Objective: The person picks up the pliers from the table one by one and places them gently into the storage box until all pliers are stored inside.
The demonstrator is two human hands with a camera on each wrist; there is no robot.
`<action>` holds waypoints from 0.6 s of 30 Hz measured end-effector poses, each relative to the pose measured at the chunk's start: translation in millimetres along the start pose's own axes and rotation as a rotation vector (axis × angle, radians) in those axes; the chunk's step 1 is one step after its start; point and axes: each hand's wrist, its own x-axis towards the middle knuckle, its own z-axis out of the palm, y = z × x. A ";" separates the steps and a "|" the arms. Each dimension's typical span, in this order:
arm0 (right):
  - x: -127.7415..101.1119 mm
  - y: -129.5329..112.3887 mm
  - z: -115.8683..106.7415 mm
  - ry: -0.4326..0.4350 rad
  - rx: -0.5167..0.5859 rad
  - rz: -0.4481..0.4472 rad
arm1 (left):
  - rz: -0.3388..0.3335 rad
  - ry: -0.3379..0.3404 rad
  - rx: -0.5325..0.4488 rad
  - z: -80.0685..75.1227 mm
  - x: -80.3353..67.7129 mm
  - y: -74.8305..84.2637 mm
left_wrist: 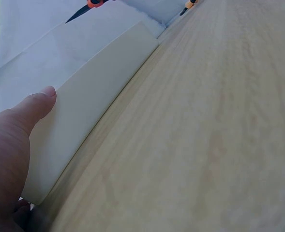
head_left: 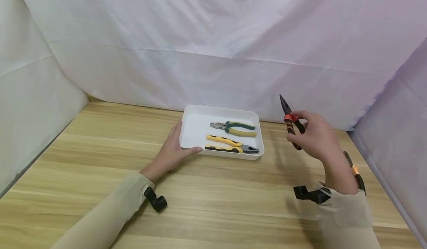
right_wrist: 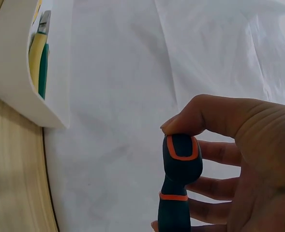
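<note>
Two pairs of pliers, one green-and-yellow-handled (head_left: 235, 128) and one yellow-and-black-handled (head_left: 230, 144), lie inside the shallow white plastic tray (head_left: 190, 121) just beyond the left hand (head_left: 173, 148). That hand rests flat and relaxed against the tray's near corner, apparently to steady it. The right hand (head_left: 313, 134), raised off the wooden table (head_left: 233, 200) to the tray's right, grips black-and-orange long-nose pliers (head_left: 290, 121) by the handles, tip up; another orange-marked tool (head_left: 355, 171) lies behind its wrist.

Hand: the left hand (left_wrist: 7, 159) fills the lower left, thumb (left_wrist: 38, 104) lying flat against the tray wall.
Tray: the white tray (left_wrist: 98, 92) runs from lower left to upper centre, sitting on the table.
Table: wood table (left_wrist: 210, 135) covers the right.
Pliers: a dark tip with orange (left_wrist: 84, 8) at the top edge, upper left.
Backdrop: white cloth (left_wrist: 21, 48), upper left.
</note>
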 end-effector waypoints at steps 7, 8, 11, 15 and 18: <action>6.1 -18.8 1.1 0.028 0.014 -0.076 | -0.003 0.007 0.007 0.4 0.6 -2.2; 7.0 -21.9 0.7 0.027 0.018 -0.088 | -0.003 0.008 0.007 0.4 0.6 -2.4; 10.1 -31.1 -0.3 0.015 0.018 -0.121 | -0.003 0.008 0.012 -0.2 0.4 -2.0; 13.3 -43.6 -1.5 -0.005 0.012 -0.163 | -0.003 0.004 0.014 -0.1 0.3 -0.9; 15.4 -52.8 -1.3 -0.002 0.019 -0.193 | 0.000 0.003 0.018 0.2 0.5 -0.9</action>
